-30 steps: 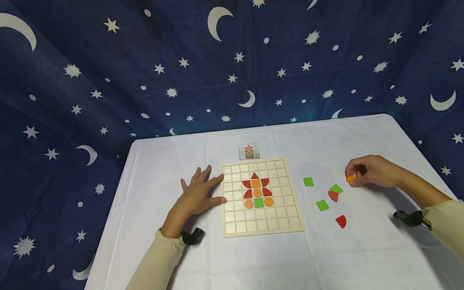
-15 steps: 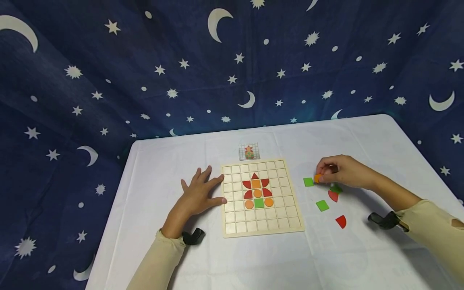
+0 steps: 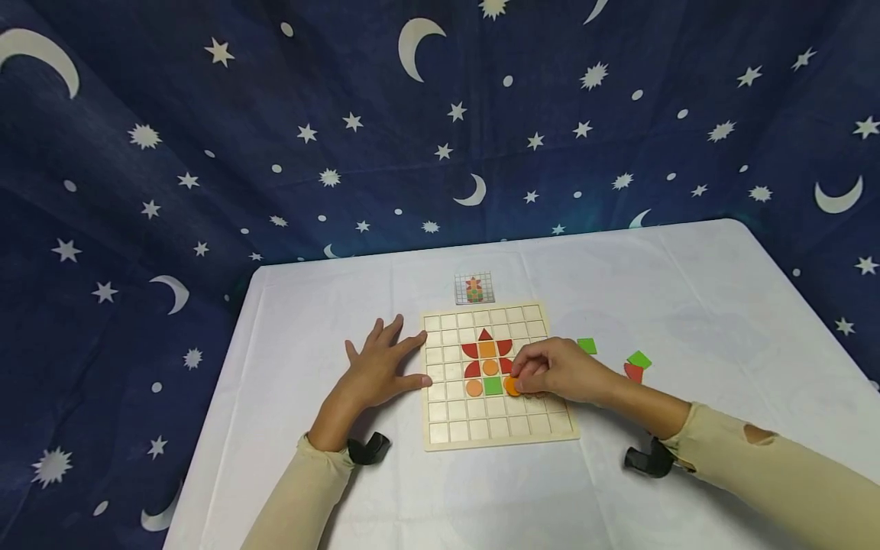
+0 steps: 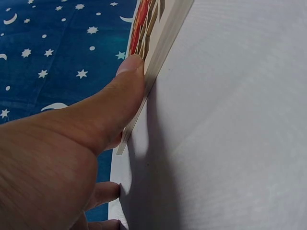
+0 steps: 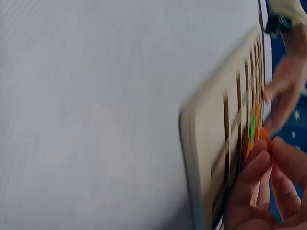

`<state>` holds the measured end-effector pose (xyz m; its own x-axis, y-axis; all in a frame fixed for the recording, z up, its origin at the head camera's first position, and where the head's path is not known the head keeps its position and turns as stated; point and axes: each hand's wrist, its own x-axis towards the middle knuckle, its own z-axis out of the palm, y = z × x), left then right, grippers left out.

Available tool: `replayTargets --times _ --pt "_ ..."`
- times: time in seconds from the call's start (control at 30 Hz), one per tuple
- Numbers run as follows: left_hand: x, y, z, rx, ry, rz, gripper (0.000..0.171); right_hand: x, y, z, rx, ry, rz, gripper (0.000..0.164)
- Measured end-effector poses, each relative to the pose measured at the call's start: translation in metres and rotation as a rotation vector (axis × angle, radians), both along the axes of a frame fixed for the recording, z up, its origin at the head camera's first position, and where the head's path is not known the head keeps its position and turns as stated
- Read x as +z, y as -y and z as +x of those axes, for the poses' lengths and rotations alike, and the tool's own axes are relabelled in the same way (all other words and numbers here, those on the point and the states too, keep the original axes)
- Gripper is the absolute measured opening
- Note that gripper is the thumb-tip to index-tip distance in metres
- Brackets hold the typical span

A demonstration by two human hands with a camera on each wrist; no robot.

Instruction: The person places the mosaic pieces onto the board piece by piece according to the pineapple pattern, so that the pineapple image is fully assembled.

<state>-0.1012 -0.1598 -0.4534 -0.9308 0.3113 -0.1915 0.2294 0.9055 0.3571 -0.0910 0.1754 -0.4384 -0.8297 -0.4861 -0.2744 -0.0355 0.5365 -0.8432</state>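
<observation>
Pinching an orange disc in your right hand over the board, probably for fine control, you touch its left side with your spread left hand, presumably steadying it, the pattern card lying just beyond, likely for viewing.

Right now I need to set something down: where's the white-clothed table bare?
Bare white cloth: nearer than the pale wooden gridded board, between the beige sleeves; and the far-right corner, beyond the flat green squares. Crowded: the board's right edge, under the right hand.
</observation>
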Motion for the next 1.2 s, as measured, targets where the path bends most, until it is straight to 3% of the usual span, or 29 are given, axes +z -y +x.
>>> replayTargets --times 0.27,0.67,0.93,1.2 --pt "0.0 -0.001 0.0 -0.001 0.006 0.0 0.084 -0.005 0.027 0.015 0.071 -0.128 0.001 0.006" --pt "0.0 -0.001 -0.001 0.005 0.009 -0.011 0.085 -0.01 0.033 0.023 0.121 -0.33 0.088 0.014" --pt "0.001 -0.001 -0.001 0.0 0.004 -0.01 0.085 -0.009 0.033 0.023 0.173 -0.382 0.105 0.011" --pt "0.002 -0.001 -0.001 0.002 0.014 -0.007 0.085 -0.01 0.036 0.026 0.156 -0.404 0.126 0.012"
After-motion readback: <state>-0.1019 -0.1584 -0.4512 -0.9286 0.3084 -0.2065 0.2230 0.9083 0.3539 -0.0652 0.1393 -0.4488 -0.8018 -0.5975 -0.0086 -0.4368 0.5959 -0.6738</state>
